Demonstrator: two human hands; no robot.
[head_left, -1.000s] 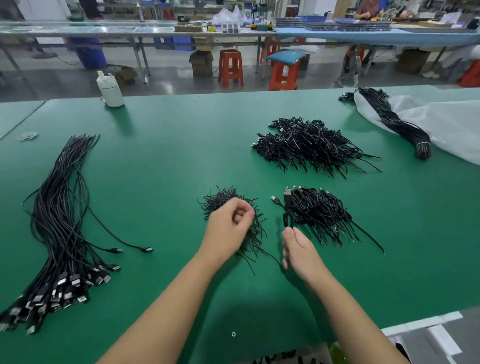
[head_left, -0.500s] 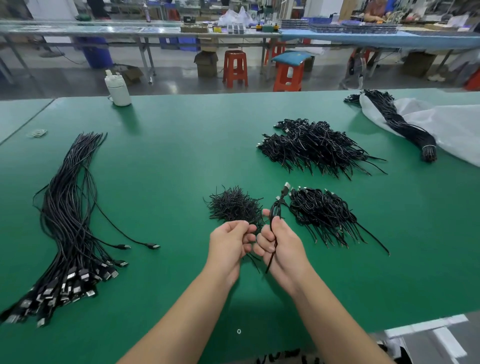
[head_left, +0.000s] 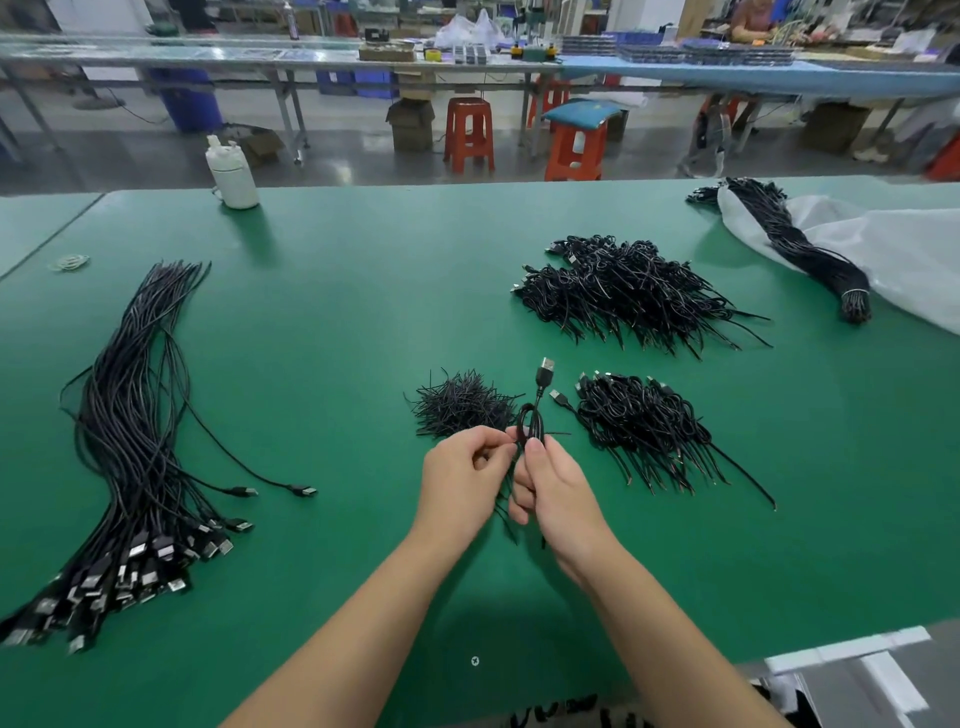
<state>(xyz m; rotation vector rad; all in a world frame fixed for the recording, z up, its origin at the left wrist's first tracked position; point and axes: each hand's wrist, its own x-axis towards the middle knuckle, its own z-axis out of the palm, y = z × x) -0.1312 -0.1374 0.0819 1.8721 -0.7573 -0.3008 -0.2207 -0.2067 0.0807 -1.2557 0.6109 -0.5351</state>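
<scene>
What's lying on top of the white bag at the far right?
A banded bundle of black cables lies along the white bag near its left edge; whatever is under or inside the bag is hidden.

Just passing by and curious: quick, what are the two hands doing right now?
Left hand: closed, pinching a thin tie against the cable.
Right hand: closed, gripping the cable.

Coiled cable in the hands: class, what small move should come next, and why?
Probably twist the tie round the coiled cable. The right hand grips that cable, the left hand pinches the tie against it, and tied bundles lie nearby.
</scene>
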